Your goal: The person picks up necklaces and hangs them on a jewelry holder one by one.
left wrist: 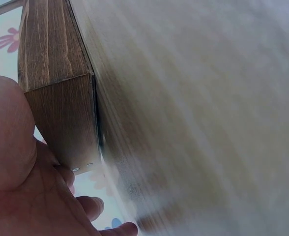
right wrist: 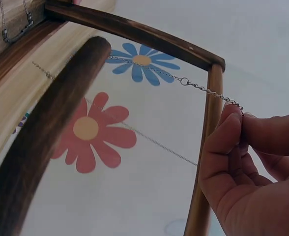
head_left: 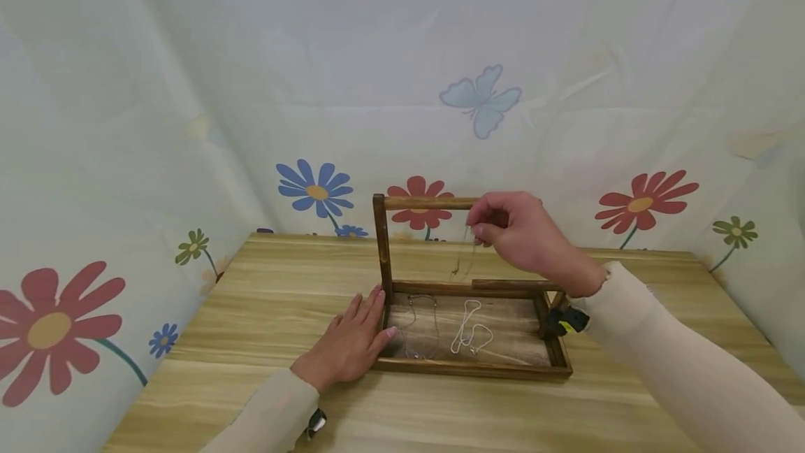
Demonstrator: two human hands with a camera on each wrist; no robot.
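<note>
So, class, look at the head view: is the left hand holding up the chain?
No, the right hand pinches the dangling chain, while the left hand lies at the end of the tray.

A tray stands on the table, before a backdrop. Chains lie inside — left and near the middle.

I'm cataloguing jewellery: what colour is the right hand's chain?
The held chain is silvery, clearest in the right wrist view.
</note>
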